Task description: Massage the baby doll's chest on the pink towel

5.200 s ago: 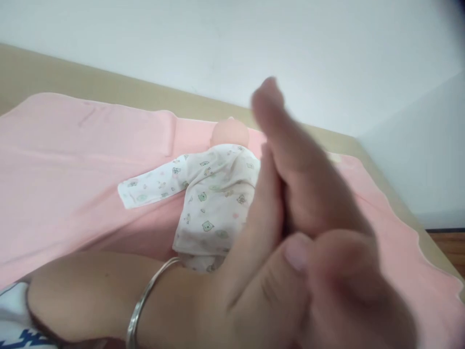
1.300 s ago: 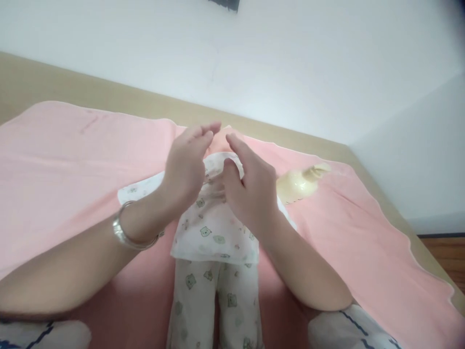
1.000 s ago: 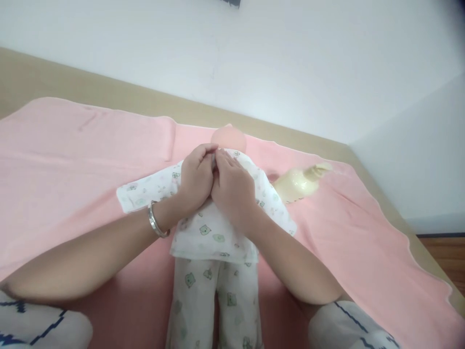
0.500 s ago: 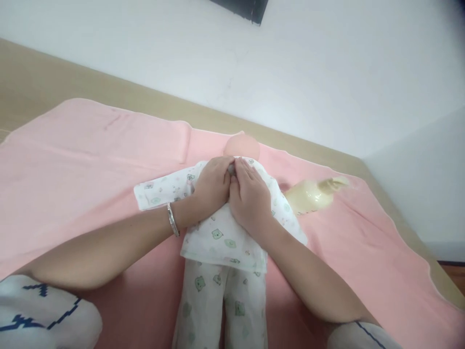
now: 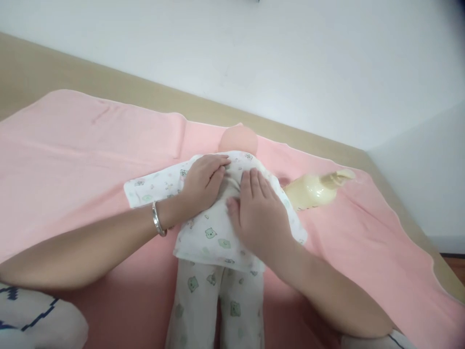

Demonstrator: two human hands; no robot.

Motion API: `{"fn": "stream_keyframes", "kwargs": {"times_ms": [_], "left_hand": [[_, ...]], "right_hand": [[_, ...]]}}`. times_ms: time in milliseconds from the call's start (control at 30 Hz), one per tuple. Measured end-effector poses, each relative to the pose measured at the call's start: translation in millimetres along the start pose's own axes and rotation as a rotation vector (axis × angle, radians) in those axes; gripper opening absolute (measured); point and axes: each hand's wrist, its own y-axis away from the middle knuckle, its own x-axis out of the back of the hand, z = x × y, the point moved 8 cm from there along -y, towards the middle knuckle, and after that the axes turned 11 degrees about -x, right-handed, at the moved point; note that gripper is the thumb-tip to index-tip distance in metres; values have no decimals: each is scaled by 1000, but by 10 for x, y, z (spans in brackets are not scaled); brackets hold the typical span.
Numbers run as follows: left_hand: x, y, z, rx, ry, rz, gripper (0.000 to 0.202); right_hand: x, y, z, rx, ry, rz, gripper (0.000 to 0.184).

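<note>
A baby doll (image 5: pixel 239 139) lies on a pink blanket, its bare round head toward the wall. It wears a white shirt (image 5: pixel 207 242) and matching trousers (image 5: pixel 192 305), both printed with green animal figures. My left hand (image 5: pixel 205 182), with a silver bangle at the wrist, rests on the left of the shirt's chest, fingers extended. On the chest's right side lies my right hand (image 5: pixel 263 213), flat, its thumb apart from the fingers. A gap of creased cloth shows between the two hands. Neither hand grips anything.
A pale yellow pump bottle (image 5: pixel 314 190) lies on its side on the pink blanket (image 5: pixel 119 131), right of the doll. The blanket covers a wooden surface (image 5: pixel 109 70) that meets a white wall (image 5: pixel 290 58) at the back.
My hands, which were together at the middle of the doll's chest, have moved apart to either side. The view has tilted slightly downward. The doll and bottle stay in place.
</note>
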Motion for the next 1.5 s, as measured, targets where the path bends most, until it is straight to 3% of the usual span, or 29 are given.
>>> {"fn": "stream_keyframes", "kwargs": {"times_ms": [100, 200, 300, 467, 567, 767, 1100, 1267, 1400, 1500], "left_hand": [[13, 13, -13, 4, 38, 25, 32], [13, 12, -24, 22, 35, 30, 32], [7, 2, -23, 22, 26, 18, 32], [5, -9, -21, 34, -7, -11, 32], [7, -4, -27, 48, -1, -9, 33], [20, 16, -72, 112, 110, 66, 35], [-1, 3, -120, 172, 94, 41, 37], [3, 0, -86, 148, 101, 41, 36], [4, 4, -94, 132, 116, 56, 35], [2, 5, -102, 123, 120, 64, 35]], "right_hand": [[60, 132, -169, 57, 64, 27, 61], [14, 68, -191, 114, 4, -20, 59], [-81, -166, -49, 126, -114, -106, 61], [-163, -461, 256, -51, -157, -193, 68], [-115, -350, 163, -57, -71, -181, 68], [-23, 9, -236, 139, 10, -144, 62], [-100, -350, 60, 74, -129, -188, 55], [-36, -119, -99, 43, -35, -115, 59], [7, 159, -346, 186, -10, -15, 60], [8, 236, -401, 233, -37, 22, 58]]}}
